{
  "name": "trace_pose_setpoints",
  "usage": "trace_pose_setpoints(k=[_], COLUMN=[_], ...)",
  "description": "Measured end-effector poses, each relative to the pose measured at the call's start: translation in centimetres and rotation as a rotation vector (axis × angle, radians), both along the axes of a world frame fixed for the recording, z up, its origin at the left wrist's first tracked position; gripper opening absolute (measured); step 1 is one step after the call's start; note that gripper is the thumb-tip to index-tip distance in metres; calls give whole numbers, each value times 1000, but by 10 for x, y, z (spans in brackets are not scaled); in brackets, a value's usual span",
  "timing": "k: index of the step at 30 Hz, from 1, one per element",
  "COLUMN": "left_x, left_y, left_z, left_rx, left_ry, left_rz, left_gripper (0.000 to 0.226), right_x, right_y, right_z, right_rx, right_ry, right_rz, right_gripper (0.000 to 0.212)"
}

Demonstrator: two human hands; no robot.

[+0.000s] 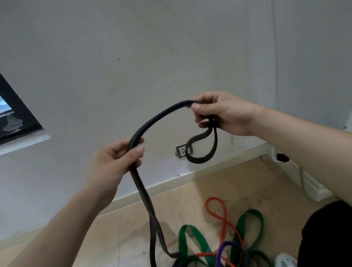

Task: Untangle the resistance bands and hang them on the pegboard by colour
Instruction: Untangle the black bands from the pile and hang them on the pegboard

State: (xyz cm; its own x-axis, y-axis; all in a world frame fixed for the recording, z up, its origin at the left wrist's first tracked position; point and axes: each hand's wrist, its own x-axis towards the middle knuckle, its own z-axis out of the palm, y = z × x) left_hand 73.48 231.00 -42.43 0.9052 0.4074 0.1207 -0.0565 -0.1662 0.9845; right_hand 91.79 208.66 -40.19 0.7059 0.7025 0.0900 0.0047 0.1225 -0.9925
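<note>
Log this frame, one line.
step: untangling | left hand: grips black band | right hand: pinches black band | floor: tangled bands green, orange, purple | pegboard: not in view

I see the black band (198, 160) blurred over the wall socket (181, 152); below it, the tangled pile (185, 241) is cropped.

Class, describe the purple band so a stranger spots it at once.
Start at the wooden floor under the white wall, where a heap of bands lies. Near its middle, among green bands and an orange band, a narrow loop arches. That purple band alone has its colour.
</note>
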Motion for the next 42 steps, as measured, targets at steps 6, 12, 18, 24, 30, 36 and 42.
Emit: trace_pose_setpoints(k=[6, 12, 18, 24, 30, 36, 42], left_x=[0, 2, 0, 2, 4, 6, 6], left_y=[-5, -26, -25, -15, -9, -4, -12], left_z=[12, 18, 17, 1, -19, -11, 12], left_rx=[-146, -38, 16, 41, 120, 54, -51], left_ry=[-103, -94, -99, -30, 117, 29, -148], left_rz=[13, -68, -54, -30, -123, -19, 60], left_gripper=[23, 34, 42, 32, 29, 28, 18], right_x=[-9, -37, -56, -59, -39, -7, -9], right_y=[4, 24, 41, 48, 32, 0, -9], right_z=[-18, -9, -2, 10, 28, 18, -7], right_rx=[-350, -195, -10, 131, 308, 160, -359], right_ry=[-262, -124, -148, -75, 63, 23, -201], right_rz=[98, 283, 109, 4, -122, -44, 203], right_gripper=[34, 32, 17, 12, 5, 9, 46])
